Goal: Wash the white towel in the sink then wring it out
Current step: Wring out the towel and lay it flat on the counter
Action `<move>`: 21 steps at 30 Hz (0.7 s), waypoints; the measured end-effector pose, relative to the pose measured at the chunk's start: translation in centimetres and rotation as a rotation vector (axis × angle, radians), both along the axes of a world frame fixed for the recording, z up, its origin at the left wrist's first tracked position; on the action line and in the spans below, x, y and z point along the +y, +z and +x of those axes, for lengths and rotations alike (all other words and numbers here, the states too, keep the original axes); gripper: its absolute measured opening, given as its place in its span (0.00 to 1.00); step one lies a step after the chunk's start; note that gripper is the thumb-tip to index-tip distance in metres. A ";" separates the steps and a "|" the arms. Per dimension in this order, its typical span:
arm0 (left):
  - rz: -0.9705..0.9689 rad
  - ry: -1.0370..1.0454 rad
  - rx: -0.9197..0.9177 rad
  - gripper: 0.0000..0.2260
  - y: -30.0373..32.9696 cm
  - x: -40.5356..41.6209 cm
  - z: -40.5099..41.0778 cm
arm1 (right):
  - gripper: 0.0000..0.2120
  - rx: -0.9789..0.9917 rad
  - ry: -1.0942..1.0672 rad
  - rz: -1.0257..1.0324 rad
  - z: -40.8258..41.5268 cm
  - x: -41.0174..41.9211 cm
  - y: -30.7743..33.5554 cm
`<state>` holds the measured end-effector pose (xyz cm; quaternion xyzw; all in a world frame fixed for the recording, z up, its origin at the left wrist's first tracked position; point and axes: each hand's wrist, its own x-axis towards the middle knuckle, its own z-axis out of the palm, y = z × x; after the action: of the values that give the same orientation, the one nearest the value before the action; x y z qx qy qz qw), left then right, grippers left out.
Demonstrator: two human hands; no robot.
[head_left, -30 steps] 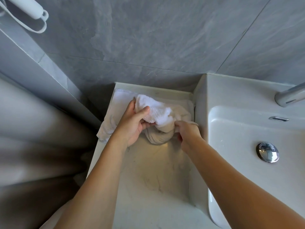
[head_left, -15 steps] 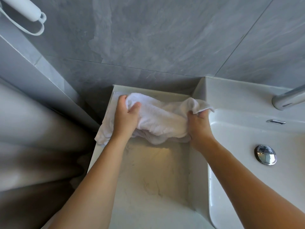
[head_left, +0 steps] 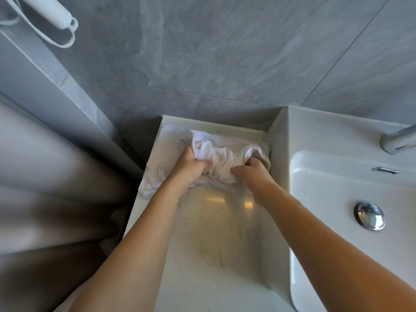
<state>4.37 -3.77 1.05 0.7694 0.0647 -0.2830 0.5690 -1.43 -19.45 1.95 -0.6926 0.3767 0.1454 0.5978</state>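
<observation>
A white towel [head_left: 216, 154] lies bunched at the far end of the marble counter [head_left: 209, 244], left of the sink [head_left: 337, 199]. My left hand [head_left: 189, 165] grips its left part, fingers curled into the cloth. My right hand [head_left: 249, 172] grips the right part, where a fold loops over my knuckles. A second, flatter pale cloth [head_left: 157, 172] lies under and to the left of the towel, hanging over the counter's left edge.
The sink has a chrome drain plug [head_left: 369, 215], an overflow slot [head_left: 385, 170] and a faucet spout [head_left: 398, 140] at the right edge. Grey tiled wall stands behind. A white handle with a loop [head_left: 56, 16] hangs top left. A grey curtain [head_left: 45, 199] fills the left.
Half a second ago the towel was lifted and stretched toward the sink rim. Now both hands have drawn together and press it bunched down on the counter's far end.
</observation>
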 end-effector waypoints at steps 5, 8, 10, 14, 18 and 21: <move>0.041 -0.125 -0.065 0.23 -0.2 -0.5 -0.1 | 0.06 -0.219 -0.046 -0.235 -0.1 -0.5 0.2; 0.071 0.000 -0.068 0.13 -0.3 -0.5 0.3 | 0.08 -0.281 -0.077 -0.347 -0.2 -1.1 0.3; 0.049 0.032 -0.035 0.12 -0.3 -0.6 0.5 | 0.08 -0.298 -0.133 -0.317 -0.1 -1.4 0.1; 0.030 0.319 -0.097 0.13 0.5 0.0 1.6 | 0.08 -0.360 -0.160 -0.309 0.1 -1.2 1.5; -0.287 0.410 0.096 0.32 0.9 0.3 1.0 | 0.06 -0.398 -0.263 -0.070 1.2 -1.3 3.1; -0.602 0.301 0.185 0.30 0.1 1.1 0.3 | 0.14 -0.200 -0.328 0.403 1.0 -2.1 3.4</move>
<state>4.63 -2.64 1.18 0.5201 0.1425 -0.2707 0.7975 -0.45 -21.52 5.39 -0.5004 0.3863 0.0497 0.7733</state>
